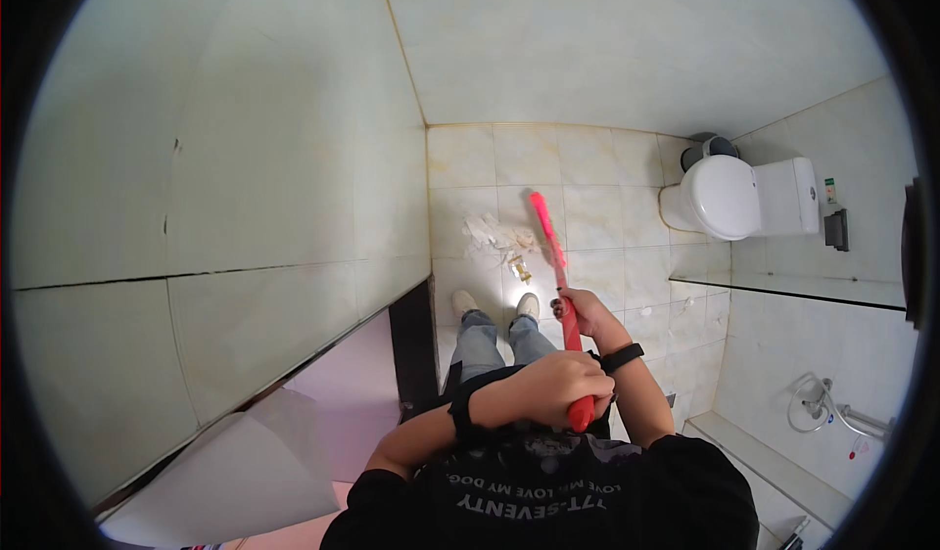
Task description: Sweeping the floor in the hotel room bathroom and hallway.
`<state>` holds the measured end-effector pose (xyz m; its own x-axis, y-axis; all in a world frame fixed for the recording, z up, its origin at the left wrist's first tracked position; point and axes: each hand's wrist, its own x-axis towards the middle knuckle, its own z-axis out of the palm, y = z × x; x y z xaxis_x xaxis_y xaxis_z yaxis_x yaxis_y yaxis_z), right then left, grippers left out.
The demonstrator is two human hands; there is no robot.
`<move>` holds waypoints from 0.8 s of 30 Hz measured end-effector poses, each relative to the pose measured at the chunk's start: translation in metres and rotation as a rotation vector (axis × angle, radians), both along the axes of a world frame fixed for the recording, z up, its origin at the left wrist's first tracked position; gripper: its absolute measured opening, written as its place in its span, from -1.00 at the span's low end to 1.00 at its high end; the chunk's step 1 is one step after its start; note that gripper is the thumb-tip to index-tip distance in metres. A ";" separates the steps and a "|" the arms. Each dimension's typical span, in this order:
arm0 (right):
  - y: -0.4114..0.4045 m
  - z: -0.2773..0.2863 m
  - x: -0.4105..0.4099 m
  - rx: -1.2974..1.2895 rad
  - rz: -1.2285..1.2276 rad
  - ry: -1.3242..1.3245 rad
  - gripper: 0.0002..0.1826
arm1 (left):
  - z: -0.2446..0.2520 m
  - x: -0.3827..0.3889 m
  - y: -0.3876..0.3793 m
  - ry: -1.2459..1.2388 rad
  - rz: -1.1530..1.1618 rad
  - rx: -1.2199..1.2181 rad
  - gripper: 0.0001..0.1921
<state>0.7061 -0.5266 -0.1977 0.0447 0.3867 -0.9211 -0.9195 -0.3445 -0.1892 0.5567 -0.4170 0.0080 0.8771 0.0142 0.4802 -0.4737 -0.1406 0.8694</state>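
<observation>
My left hand (pixel 551 387) is wrapped around the top end of a red broom handle (pixel 572 330), close to my body. Farther down the same handle, my right hand (pixel 584 311) grips it. The bright pink broom head (pixel 545 220) is seen edge-on, over the tiled floor in front of my feet. Left of it lie crumpled white tissues (pixel 486 233), some with a brownish tint. A small gold-and-clear wrapper (pixel 519 269) is on the floor between the tissues and my right shoe (pixel 528 305).
A white toilet (pixel 723 198) stands at the right, with a dark bin (pixel 694 155) behind it. A glass panel (pixel 793 292) juts from the right wall, near a shower hose (pixel 797 403). Small white scraps (pixel 689 303) lie on the right floor. A doorway opens at lower left.
</observation>
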 end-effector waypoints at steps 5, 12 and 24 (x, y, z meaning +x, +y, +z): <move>-0.066 -0.051 0.019 -0.166 -0.122 -0.062 -0.86 | -0.039 0.019 -0.021 0.097 -0.297 -0.086 -0.82; -0.077 -0.104 0.012 -0.245 0.097 -0.038 -0.80 | -0.054 0.021 -0.029 0.217 -0.269 -0.032 -0.83; 0.040 -0.025 -0.045 0.001 0.113 0.244 -0.88 | -0.002 -0.014 0.015 0.325 -0.231 0.080 -0.86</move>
<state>0.6608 -0.4865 -0.2230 -0.2218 0.3780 -0.8988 -0.8939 -0.4471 0.0325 0.5424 -0.4022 0.0060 0.9591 -0.2268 0.1691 -0.2032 -0.1360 0.9696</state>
